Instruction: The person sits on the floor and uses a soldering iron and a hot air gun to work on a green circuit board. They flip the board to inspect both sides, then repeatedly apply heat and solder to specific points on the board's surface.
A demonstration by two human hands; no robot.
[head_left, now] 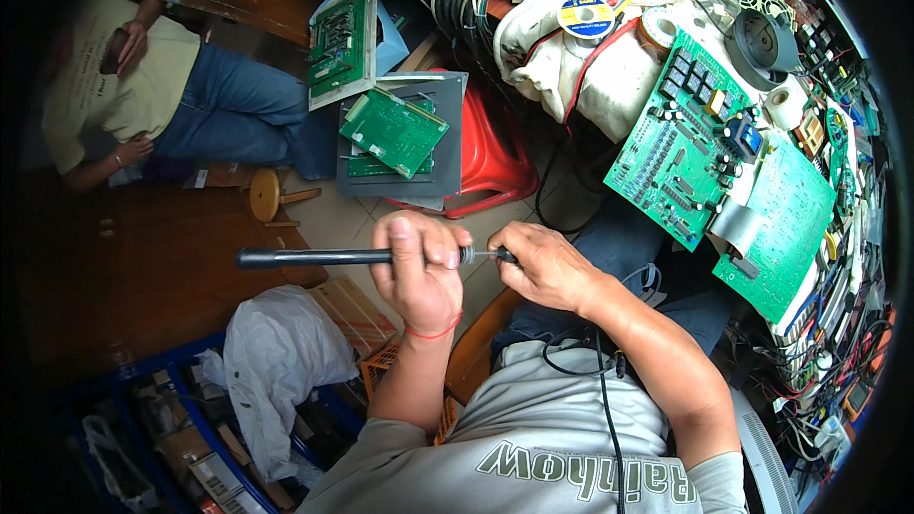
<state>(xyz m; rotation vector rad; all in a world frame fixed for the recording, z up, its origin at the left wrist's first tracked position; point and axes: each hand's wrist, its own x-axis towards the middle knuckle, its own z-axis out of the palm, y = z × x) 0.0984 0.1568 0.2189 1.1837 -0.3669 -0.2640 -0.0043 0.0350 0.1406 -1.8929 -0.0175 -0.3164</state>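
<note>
Ahead of the left hand (419, 284) and the right hand (552, 271), some space is free before the red stool (500, 157). On the left hand's left, the black tube (309, 258) bars passing; farther right, a green circuit board (681, 138) blocks.

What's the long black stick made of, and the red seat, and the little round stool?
Black stick: probably smooth plastic, maybe coated metal; it shines softly.
Red seat: likely glossy plastic, with rounded, moulded-looking edges.
Round stool: probably varnished wood, being brown and shiny.
</note>
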